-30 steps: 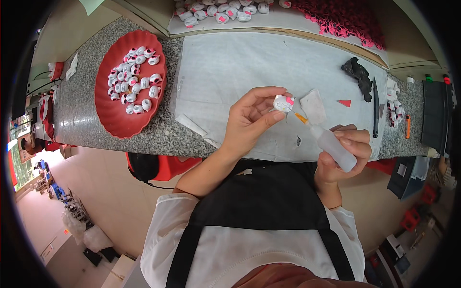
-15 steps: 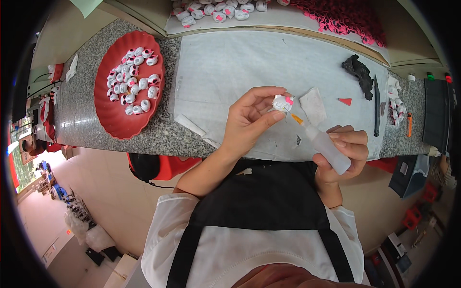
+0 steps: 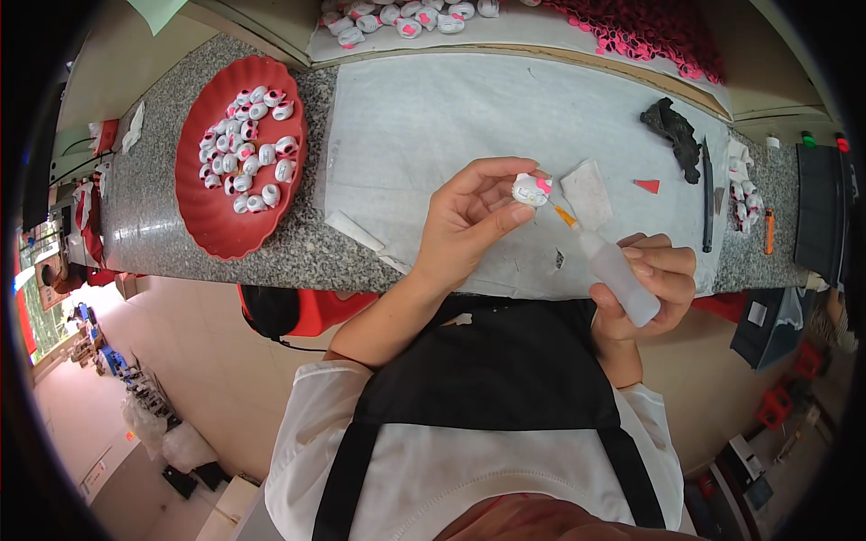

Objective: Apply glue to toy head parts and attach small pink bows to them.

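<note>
Item 1: small white figurine w/ pink bow [image 3: 530,188], pinched betw. thumb & fingertips of our left hand [image 3: 474,219], held above the white sheet [image 3: 433,135].
Item 2: squeeze bottle [image 3: 612,268], our right hand [image 3: 651,288] clamped round it; orange nozzle touching figurine.
Item 3: red tray [image 3: 203,212] of similar figurines, left of sheet.

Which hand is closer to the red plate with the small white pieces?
Left. The left hand is over the white mat, right of the red plate. The right hand, holding a squeeze bottle, is farther right.
</note>
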Motion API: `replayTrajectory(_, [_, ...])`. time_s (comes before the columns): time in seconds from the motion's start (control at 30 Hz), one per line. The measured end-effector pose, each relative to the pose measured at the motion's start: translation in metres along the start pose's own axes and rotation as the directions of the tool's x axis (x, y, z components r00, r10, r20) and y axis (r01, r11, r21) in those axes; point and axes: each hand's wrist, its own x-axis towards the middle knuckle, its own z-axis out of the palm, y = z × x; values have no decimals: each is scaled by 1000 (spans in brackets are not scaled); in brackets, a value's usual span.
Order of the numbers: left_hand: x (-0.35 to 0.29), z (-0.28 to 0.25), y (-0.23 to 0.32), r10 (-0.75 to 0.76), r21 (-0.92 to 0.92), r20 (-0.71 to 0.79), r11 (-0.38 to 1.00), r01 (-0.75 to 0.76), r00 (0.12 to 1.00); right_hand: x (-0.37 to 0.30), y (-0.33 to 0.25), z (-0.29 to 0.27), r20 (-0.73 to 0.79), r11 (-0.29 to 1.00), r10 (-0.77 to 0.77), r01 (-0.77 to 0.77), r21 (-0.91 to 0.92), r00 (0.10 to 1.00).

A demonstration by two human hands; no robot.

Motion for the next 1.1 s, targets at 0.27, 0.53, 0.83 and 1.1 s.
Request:
replayTrajectory(0.27, [0, 0, -1, 7, 8, -7, 1000, -7, 1000, -1, -1, 2, 23, 1000, -6, 6, 4, 1000])
replayTrajectory(0.53, [0, -3, -6, 94, 111, 44, 989, -98, 995, 0, -3, 4, 32, 1000, -1, 1, 0, 999])
replayTrajectory(0.83, [0, -3, -7, 236, 342, 77, 906, -248, 969, -1, -4, 5, 108, 1000, 2, -4, 16, 994])
replayTrajectory(1.1, [0, -4, -6, 230, 356, 51, 905, -233, 972, -1, -2, 2, 101, 1000, 21, -23, 17, 995])
